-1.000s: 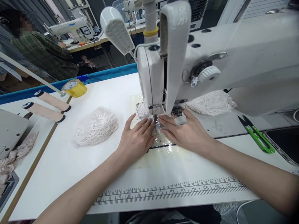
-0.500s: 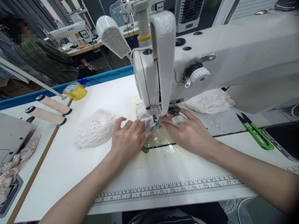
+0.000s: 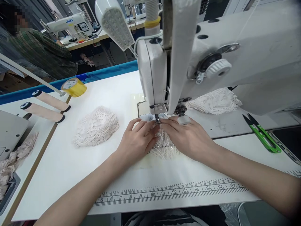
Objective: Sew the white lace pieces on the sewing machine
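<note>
A white lace piece [image 3: 164, 147] lies under the needle area of the sewing machine [image 3: 151, 69], its fringed part spread toward me over the needle plate. My left hand [image 3: 137, 138] holds the lace from the left, fingers bent and tips close to the presser foot [image 3: 157, 118]. From the other side my right hand [image 3: 188, 135] presses and grips the same lace, with its fingertips partly hidden below the machine head. Both hands' fingertips nearly meet at the foot. To the left rests a stack of lace pieces [image 3: 96, 125].
More lace [image 3: 216, 100] lies behind the right hand, under the machine arm. Green thread snips [image 3: 264, 135] and a phone [image 3: 287, 138] are at the right. Yellow tape [image 3: 78, 88] and two thread cones [image 3: 43, 112] stand left. A person [image 3: 39, 53] sits at another machine.
The lace now shows as a fringe spread toward me between the hands; before, it was bunched left of the foot. My left hand has shifted right. The view has moved slightly closer.
</note>
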